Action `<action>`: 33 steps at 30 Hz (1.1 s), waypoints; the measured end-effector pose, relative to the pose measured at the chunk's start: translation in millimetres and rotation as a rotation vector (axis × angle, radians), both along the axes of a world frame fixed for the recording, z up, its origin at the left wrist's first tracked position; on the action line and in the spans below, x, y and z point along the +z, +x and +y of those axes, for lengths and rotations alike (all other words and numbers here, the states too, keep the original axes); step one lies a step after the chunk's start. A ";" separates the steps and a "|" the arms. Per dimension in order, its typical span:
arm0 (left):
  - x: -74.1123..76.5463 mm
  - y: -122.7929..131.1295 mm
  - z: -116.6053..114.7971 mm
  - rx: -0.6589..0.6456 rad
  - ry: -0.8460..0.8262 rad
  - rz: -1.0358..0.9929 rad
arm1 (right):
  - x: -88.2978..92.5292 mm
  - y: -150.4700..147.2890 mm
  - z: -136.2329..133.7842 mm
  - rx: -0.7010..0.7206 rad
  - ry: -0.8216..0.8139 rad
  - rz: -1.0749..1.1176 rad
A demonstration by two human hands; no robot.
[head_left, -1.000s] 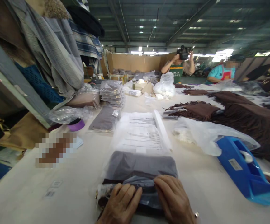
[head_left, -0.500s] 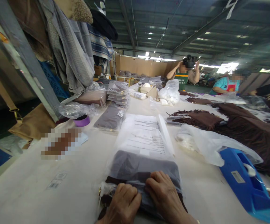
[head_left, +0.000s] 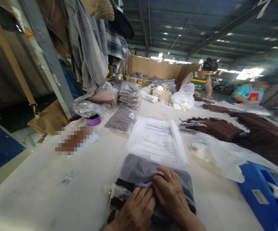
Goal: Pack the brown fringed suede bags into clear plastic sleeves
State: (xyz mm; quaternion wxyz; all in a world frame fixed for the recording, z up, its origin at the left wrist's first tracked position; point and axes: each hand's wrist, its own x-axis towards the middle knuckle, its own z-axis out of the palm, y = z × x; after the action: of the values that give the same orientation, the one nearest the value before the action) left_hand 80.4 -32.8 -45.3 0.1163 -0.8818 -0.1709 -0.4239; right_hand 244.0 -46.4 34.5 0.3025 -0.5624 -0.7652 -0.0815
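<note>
A dark brown folded scarf (head_left: 122,183) lies half inside a clear plastic bag (head_left: 135,168), directly before me. White printed text covers the bag's far part. My left hand (head_left: 139,208) rests low on the bundle, its fingers pressed together on the film. Beside it, my right hand (head_left: 169,192) has bent fingers that pinch the plastic, with the index finger raised a little. The two hands nearly touch. Film and fingers hide both thumbs. At the bundle's left edge a small gold-coloured metal piece (head_left: 110,192) shows.
A blue tape dispenser (head_left: 261,192) stands at right, near a white plastic bag (head_left: 215,154). Brown fringed scarves (head_left: 225,128) lie beyond. Bagged packs (head_left: 130,93) are stacked at the back, and a purple tape roll (head_left: 93,120) sits at left. Two people work across the table.
My view has turned left, so things appear further right. My left fingers have straightened and come closer to the right hand. A co-worker's raised hands have come down.
</note>
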 end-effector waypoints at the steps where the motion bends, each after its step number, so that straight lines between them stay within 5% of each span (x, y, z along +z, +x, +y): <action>1: 1.3 0.0 -0.2 0.014 0.012 0.017 | 0.5 1.5 -1.1 0.009 -0.001 0.006; 11: 5.1 1.9 -3.3 0.046 -0.058 0.049 | -12.5 17.3 9.0 -0.042 -0.084 0.163; 17: 33.8 -4.6 -2.0 0.034 -0.136 0.218 | 18.6 29.3 31.1 -0.159 -0.440 0.498; 25: 44.8 1.1 -1.9 0.069 -0.350 0.424 | 30.0 40.3 45.2 0.030 -0.787 0.474; 29: 47.3 2.6 -0.7 0.111 -0.380 0.464 | 28.9 37.2 40.7 0.044 -0.799 0.410; 33: 50.4 3.4 -0.1 0.118 -0.397 0.486 | 31.8 34.5 25.3 0.028 -0.605 0.364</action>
State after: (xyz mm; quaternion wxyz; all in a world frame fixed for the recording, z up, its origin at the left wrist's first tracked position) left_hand 83.8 -32.9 5.2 0.0037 -0.9512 -0.2687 -0.1519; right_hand 278.5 -21.1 66.3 0.2546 -0.6212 -0.6960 0.2549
